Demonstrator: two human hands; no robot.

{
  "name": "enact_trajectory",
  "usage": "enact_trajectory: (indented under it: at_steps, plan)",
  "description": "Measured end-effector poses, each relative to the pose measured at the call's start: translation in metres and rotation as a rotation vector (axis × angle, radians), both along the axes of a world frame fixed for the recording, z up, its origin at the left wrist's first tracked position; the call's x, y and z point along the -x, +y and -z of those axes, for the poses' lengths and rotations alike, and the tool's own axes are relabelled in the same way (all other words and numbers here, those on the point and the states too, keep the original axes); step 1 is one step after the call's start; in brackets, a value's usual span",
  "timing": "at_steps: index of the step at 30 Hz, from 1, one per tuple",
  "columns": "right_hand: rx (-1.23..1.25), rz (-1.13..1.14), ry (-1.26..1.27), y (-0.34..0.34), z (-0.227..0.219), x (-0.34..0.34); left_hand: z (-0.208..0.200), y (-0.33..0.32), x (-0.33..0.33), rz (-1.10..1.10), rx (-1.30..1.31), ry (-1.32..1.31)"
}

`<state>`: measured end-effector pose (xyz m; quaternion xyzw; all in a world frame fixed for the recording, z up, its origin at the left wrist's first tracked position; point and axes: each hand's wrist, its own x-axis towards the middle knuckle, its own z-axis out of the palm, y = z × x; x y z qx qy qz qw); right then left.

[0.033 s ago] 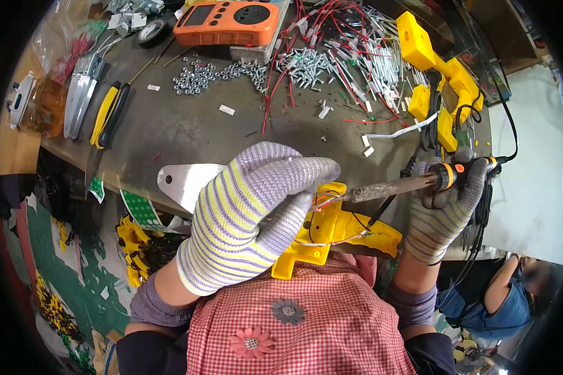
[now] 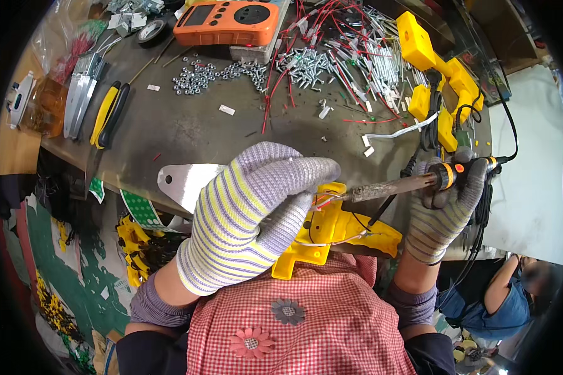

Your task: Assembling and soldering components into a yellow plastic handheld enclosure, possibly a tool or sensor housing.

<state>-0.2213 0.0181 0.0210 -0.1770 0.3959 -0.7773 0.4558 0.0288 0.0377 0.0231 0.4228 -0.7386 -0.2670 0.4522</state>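
My right hand (image 2: 447, 209), in a striped glove, grips a soldering iron (image 2: 397, 185) by its black and orange handle. The iron's worn metal barrel points left over an opened yellow plastic housing (image 2: 338, 225) at the table's front edge. Thin wires (image 2: 322, 201) run inside the housing, close to the iron's tip. My left hand (image 2: 250, 212), gloved too, is closed over the housing's left side, thumb and fingers curled beside those wires. What its fingertips pinch is hidden. A flat metal plate (image 2: 184, 183) with a hole lies partly behind this hand.
Loose nuts (image 2: 200, 78), screws (image 2: 306, 65) and red wires (image 2: 269, 103) cover the far table. An orange multimeter (image 2: 225, 24) stands behind them. Yellow-black pliers (image 2: 109, 115) lie left. More yellow housings (image 2: 460, 81) and black cable stand right. Another person's arm (image 2: 503, 284) shows lower right.
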Motion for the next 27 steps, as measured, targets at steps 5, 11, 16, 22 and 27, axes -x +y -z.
enact_trajectory:
  at_steps: [5,11,16,22,27]
  plan:
    - [-0.015,0.052,-0.019,-0.003,-0.003,-0.009,-0.001,0.001,-0.002,0.003,-0.041,-0.009]
    - [0.056,-0.095,0.005,0.001,0.000,-0.001,0.000,0.000,-0.007,-0.026,0.044,0.044]
    - [-0.025,0.051,0.022,0.002,-0.008,-0.012,-0.006,0.011,-0.022,-0.093,0.044,0.004]
    - [0.015,-0.051,0.159,-0.009,-0.021,0.033,0.001,0.040,-0.038,-0.125,-0.067,0.088]
    - [0.120,-0.210,0.427,-0.054,-0.045,0.029,-0.001,0.051,-0.023,-0.064,-0.238,0.102]
